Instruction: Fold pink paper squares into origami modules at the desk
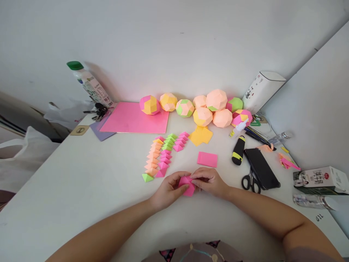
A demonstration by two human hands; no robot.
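My left hand (169, 189) and my right hand (209, 182) meet at the middle of the white table (81, 189), both pinched on a small folded pink paper piece (187, 185). Just beyond the hands lies a small stack of pink square paper (207, 159). To the left stand rows of folded paper units (163, 154) in pink, orange and green. A yellow square paper stack (201, 135) lies further back.
Several paper polyhedron balls (203, 107) line the back wall beside a large pink sheet (133, 117). A bottle (88, 84) and keys (98, 111) sit back left. On the right lie scissors (251, 182), a black phone (261, 168), a black-yellow cutter (238, 151), pens and a carton (320, 180).
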